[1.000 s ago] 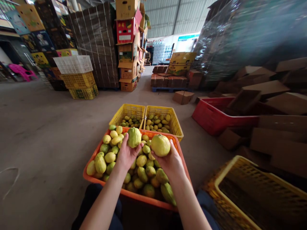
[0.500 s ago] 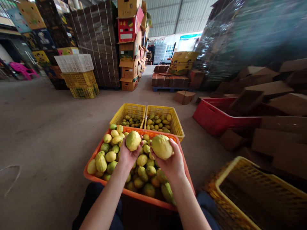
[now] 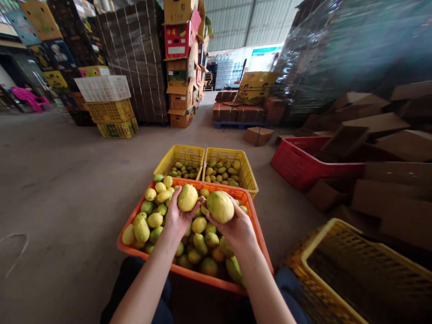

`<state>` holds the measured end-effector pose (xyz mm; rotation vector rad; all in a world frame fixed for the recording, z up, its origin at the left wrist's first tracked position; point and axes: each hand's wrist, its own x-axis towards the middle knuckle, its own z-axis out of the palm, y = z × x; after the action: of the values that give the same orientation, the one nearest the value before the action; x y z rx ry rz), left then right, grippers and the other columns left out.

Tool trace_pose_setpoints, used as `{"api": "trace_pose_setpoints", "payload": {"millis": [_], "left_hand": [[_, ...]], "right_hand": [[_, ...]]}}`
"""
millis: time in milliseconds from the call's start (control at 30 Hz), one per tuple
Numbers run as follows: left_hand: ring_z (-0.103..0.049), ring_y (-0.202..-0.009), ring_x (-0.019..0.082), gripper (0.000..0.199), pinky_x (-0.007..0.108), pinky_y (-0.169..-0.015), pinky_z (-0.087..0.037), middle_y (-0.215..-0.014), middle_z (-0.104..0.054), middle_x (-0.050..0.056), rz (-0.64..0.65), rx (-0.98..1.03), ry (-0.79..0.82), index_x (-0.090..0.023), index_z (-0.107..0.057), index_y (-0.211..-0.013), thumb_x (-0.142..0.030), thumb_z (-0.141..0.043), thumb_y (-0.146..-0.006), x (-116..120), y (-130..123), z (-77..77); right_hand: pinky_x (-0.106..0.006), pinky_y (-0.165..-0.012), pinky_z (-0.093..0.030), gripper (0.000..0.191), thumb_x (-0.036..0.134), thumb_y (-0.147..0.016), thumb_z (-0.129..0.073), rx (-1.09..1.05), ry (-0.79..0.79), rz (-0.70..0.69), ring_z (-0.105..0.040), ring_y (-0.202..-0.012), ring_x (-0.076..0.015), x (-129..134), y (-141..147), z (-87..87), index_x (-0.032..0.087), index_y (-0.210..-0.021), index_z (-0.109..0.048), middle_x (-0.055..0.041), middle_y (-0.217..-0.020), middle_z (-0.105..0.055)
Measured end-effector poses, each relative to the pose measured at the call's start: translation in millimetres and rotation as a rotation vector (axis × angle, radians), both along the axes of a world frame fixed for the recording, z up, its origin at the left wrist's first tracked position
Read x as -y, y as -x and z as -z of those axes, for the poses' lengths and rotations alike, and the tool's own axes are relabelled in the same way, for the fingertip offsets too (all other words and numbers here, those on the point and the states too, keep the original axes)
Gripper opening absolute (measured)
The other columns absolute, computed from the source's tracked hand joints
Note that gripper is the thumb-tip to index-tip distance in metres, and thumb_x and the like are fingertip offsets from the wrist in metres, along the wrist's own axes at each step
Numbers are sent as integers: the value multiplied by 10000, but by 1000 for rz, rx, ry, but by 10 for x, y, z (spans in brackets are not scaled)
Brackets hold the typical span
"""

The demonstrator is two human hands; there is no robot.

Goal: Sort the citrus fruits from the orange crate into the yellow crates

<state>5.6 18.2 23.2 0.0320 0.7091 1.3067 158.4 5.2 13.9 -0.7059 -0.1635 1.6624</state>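
Relative to the orange crate (image 3: 123,249): above its middle, the left hand (image 3: 180,219), fingers curled, cups a yellow-green fruit (image 3: 187,197); just right of this, the right hand (image 3: 237,225) grips a larger fruit (image 3: 220,207) between thumb and fingers. Beyond its far rim, two yellow crates (image 3: 248,170) (image 3: 164,162) contain smaller-looking fruit (image 3: 221,170).

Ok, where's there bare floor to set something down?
Widest is the grey floor left of the orange plastic crate, short of the stacked white and yellow crates. A narrower strip lies between that crate and the red plastic tub. Crowded: the orange crate, heaped with yellow-green fruit, and the right side, with brown cardboard.
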Motion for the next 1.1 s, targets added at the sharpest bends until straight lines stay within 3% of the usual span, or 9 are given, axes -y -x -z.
{"api": "trace_pose_setpoints", "payload": {"millis": [233, 533, 600, 700, 800, 867, 933, 1033, 1100], "left_hand": [[-748, -697, 183, 397, 252, -592, -634, -870, -746, 78, 16, 34, -1, -149, -605, -1332, -372, -530, -1013, -48, 27, 176], [-772, -935, 224, 506, 208, -579, -600, -1108, -744, 98, 96, -164, -99, -218, -573, -1403, -428, -651, -948, -79, 126, 272], [-767, -841, 209, 546, 216, -585, -587, -1060, -754, 90, 272, -397, -208, -216, -609, -1355, -365, -760, -851, -70, 145, 345], [-726, -701, 212, 521, 299, -596, -592, -908, -759, 62, 757, -789, -367, -221, -719, -1176, -296, -880, -686, 32, 112, 596], [-710, -674, 276, 394, 408, -590, -595, -790, -731, 52, 1307, -1027, -350, -204, -766, -850, -245, -961, -510, 155, 42, 933], [-685, -599, 276, 361, 422, -564, -577, -712, -707, 51, 1449, -1045, -276, -191, -733, -753, -242, -972, -487, 145, 46, 1061], [-705, -619, 264, 381, 416, -624, -601, -731, -707, 46, 1243, -976, -259, -182, -725, -826, -262, -970, -545, 23, 136, 1027], [-774, -838, 244, 404, 382, -857, -609, -1016, -720, 71, 470, -701, -216, -200, -654, -1169, -367, -807, -835, -273, 382, 755], [-772, -999, 243, 344, 372, -953, -583, -1253, -665, 115, 98, -634, -95, -224, -587, -1282, -367, -632, -973, -419, 520, 582]], "right_hand": [[-416, -537, -651, 377, 273, -961, -593, 24, 16, -17, -795, -752, -298, 9, -31, -65, 252, -1337, -610, -68, -939, -811], [-221, -395, -540, 153, 293, -842, -689, -96, -23, -56, -768, -691, -241, 57, -176, -108, 182, -948, -689, -93, -821, -796], [-236, -418, -558, 179, 308, -805, -709, -122, -42, -35, -769, -698, -247, 61, -240, -102, 191, -939, -695, -93, -830, -799], [-248, -466, -583, 236, 320, -780, -714, -151, -63, 16, -771, -717, -243, 68, -361, -117, 192, -979, -707, -98, -868, -807], [-258, -478, -585, 261, 304, -767, -717, -144, -91, 59, -770, -729, -243, 90, -494, -155, 196, -1004, -704, -88, -879, -807], [-260, -482, -584, 263, 302, -762, -714, -136, -85, 91, -766, -721, -240, 114, -567, -181, 197, -1002, -700, -75, -861, -802], [-257, -482, -580, 257, 309, -768, -705, -128, -61, 110, -763, -719, -236, 140, -620, -198, 200, -1000, -698, -72, -860, -802], [-255, -481, -576, 236, 315, -786, -697, -114, -45, 106, -760, -728, -232, 169, -662, -188, 210, -997, -702, -73, -877, -804], [-257, -484, -576, 214, 312, -790, -702, -94, -43, 108, -759, -731, -232, 175, -676, -158, 217, -982, -704, -68, -868, -800]]}}
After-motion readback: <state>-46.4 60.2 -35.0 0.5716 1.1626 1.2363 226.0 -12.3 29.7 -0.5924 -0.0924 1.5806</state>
